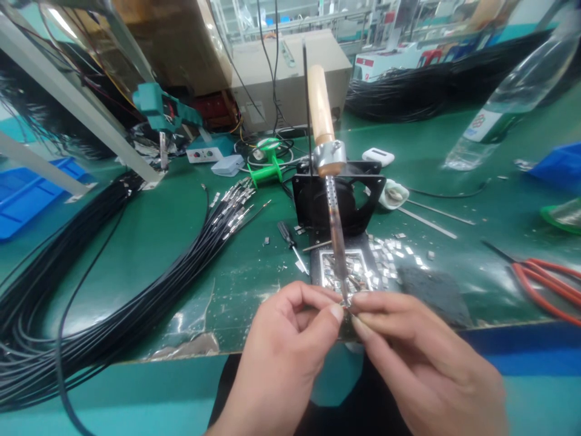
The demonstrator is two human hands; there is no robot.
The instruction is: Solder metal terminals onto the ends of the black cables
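Note:
A soldering iron (pixel 336 236) with a wooden handle is clamped upright, tip down, above the near table edge. At its tip, the fingertips of my left hand (pixel 290 345) and my right hand (pixel 417 351) meet from either side. Thumb and forefinger of each hand are pinched together. What lies between them is tiny and mostly covered by the fingers, so I cannot make out its kind. Just behind the fingertips lies a shallow tray (pixel 322 266) of small metal pieces, with more of them (pixel 385 257) scattered to its right.
A black fan frame (pixel 304 203) stands behind the iron. Left lie a bundle of black cables (pixel 149 309), a screwdriver (pixel 287 233) and a green spool (pixel 267 172). Red-handled pliers (pixel 535 278), a dark pad (pixel 433 293) and a plastic bottle (pixel 483 130) are right.

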